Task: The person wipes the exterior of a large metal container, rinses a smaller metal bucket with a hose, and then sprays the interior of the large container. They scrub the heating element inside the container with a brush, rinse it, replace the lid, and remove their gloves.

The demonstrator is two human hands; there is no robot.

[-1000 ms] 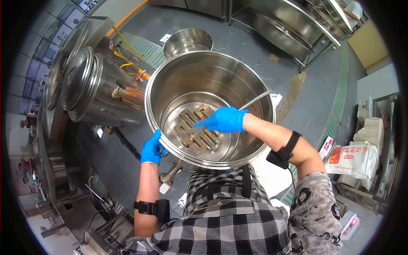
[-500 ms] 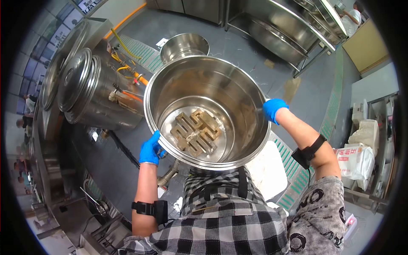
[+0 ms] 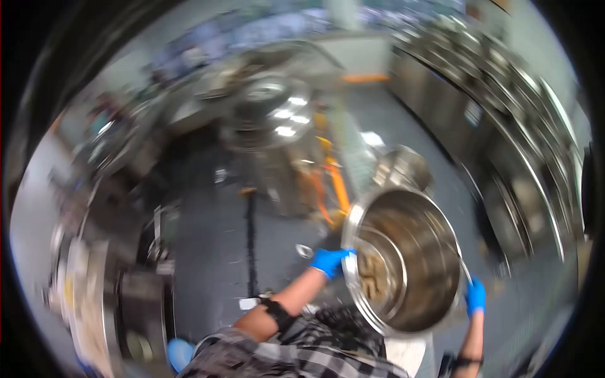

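Observation:
A large stainless steel stockpot (image 3: 432, 258) is held in front of my body, its open mouth tilted toward me. On its bottom, partly hidden by the near wall, lies a yellowish-brown slotted piece (image 3: 373, 274) that looks like metal. My left hand (image 3: 331, 261), in a blue glove, is closed on the left side of the rim. Also gloved in blue, my right hand (image 3: 476, 297) grips the right side of the rim. Motion blur smears the fingers of both hands.
Beyond the stockpot, a smaller steel pot (image 3: 406, 169) stands on the grey floor. A big lidded steel vessel (image 3: 268, 120) is ahead, with orange pipes (image 3: 338, 183) beside it. Steel counters (image 3: 454, 101) run along the right. A blue round object (image 3: 181, 354) is at lower left.
My view has swung left and up, bringing the lidded vessel toward the middle. Both hands still hold the stockpot, which appears further right and more tilted.

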